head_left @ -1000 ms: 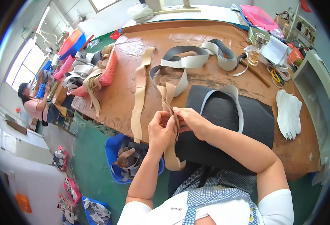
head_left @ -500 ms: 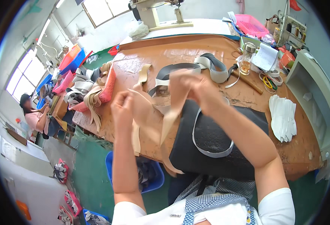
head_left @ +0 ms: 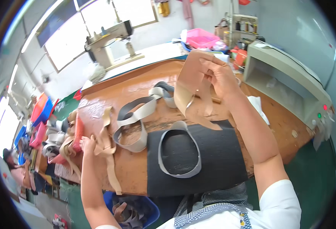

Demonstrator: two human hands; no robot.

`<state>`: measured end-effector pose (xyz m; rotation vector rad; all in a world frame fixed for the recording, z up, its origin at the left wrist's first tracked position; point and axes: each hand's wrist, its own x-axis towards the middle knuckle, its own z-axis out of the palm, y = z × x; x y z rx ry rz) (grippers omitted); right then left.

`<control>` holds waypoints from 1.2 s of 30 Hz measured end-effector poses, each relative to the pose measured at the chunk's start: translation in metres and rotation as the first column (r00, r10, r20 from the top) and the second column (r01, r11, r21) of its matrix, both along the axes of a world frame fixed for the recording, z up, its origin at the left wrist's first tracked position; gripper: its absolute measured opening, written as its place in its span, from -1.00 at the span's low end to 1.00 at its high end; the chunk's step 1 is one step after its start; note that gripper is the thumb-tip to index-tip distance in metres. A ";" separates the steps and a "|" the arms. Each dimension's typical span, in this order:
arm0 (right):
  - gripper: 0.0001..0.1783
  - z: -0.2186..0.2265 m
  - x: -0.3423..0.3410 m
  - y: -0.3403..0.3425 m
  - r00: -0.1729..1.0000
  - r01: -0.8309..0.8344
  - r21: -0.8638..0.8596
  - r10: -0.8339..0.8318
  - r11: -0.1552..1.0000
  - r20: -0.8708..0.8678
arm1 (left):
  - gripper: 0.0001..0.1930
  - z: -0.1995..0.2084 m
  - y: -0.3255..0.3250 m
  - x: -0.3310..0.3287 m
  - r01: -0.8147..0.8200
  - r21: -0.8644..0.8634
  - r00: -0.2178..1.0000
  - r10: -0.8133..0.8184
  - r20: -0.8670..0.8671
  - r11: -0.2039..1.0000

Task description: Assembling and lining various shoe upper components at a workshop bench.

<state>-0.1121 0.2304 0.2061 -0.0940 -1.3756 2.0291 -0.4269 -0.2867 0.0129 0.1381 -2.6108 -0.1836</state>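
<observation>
My right hand (head_left: 219, 74) is raised above the wooden table (head_left: 145, 86) and grips a folded tan strap piece (head_left: 193, 89) that hangs down from it. My left hand (head_left: 88, 145) is stretched out to the left table edge, closed on the end of a long tan strap (head_left: 109, 152) that trails over the edge. A grey strap loop (head_left: 179, 152) lies on the black mat (head_left: 221, 160) in front of me. More grey and beige loops (head_left: 137, 118) lie on the wood beyond the mat.
A pile of straps and pink pieces (head_left: 61, 141) sits at the left table end. A blue bin (head_left: 137, 210) with scraps stands under the table. A grey machine box (head_left: 286, 84) is on the right, a sewing machine (head_left: 107, 38) at the back. Another person (head_left: 13, 168) sits far left.
My hands have separated: the right one lifted the tan piece up and right, the left one reached out to the pile at the left edge. The view tilted upward.
</observation>
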 end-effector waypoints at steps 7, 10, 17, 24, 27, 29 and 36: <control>-0.75 -0.018 0.041 0.016 0.995 0.090 0.126 -0.095 0.988 0.035 | -0.53 0.125 0.230 0.207 0.784 0.567 0.432 -0.877 -0.209 0.251; -0.73 -0.043 0.058 0.012 0.997 0.023 0.062 -0.027 0.998 0.073 | -0.48 0.128 0.295 0.274 0.873 0.480 0.276 -0.899 -0.340 0.086; -0.75 -0.066 0.117 0.037 0.974 0.006 -0.088 0.014 0.996 0.225 | -0.69 0.098 0.356 0.310 0.461 0.885 -0.086 -0.996 -0.036 -0.072; -0.69 -0.053 0.117 0.052 0.992 -0.084 -0.163 0.097 0.983 0.075 | -0.84 0.138 0.413 0.272 0.854 0.521 0.168 -0.938 -0.304 -0.015; -0.61 -0.044 0.115 0.027 0.983 -0.056 -0.208 0.090 0.977 0.159 | -0.83 0.141 0.417 0.244 0.897 0.429 0.108 -0.891 -0.441 -0.103; -0.56 -0.075 0.112 0.021 0.951 -0.207 -0.264 0.257 0.942 0.170 | -0.66 0.128 0.400 0.228 0.952 0.306 0.046 -0.981 -0.188 -0.014; -0.77 -0.199 0.152 -0.051 0.910 -0.158 -0.676 0.372 0.720 0.183 | -0.60 0.103 0.302 0.343 0.798 0.525 0.294 -0.952 0.091 0.297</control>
